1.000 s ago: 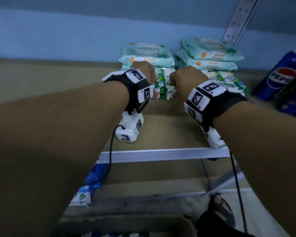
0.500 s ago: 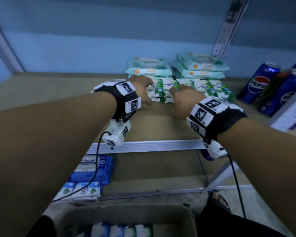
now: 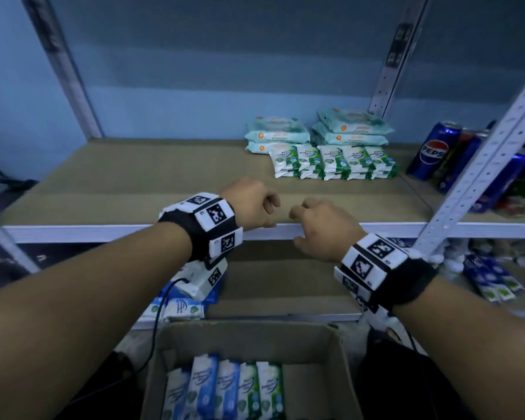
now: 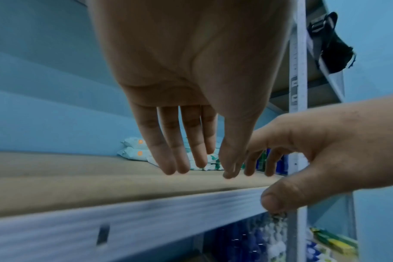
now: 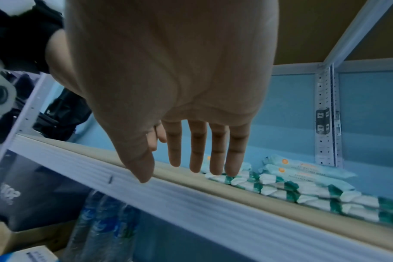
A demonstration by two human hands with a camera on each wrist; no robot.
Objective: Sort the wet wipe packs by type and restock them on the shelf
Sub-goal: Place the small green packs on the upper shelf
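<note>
Both grips slack and carrying nothing: left hand [image 3: 252, 204] and right hand [image 3: 325, 230] over the shelf [image 3: 134, 177] front edge. Green packs [image 3: 331, 162] sit far along the shelf. More packs [image 3: 225, 389] wait in the box [image 3: 343, 374] below the shelf; best pulled by colour, one type per reach.

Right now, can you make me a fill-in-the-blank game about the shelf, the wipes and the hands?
1. Both hands, the left hand and the right hand, are holding ____.
2. The small green wipe packs lie in front of the ____ packs.
3. The blue and green packs not yet shelved stand in a cardboard ____.
4. The blue can right of the wipes says ____.

Missing words: nothing; big pale; box; Pepsi
</note>
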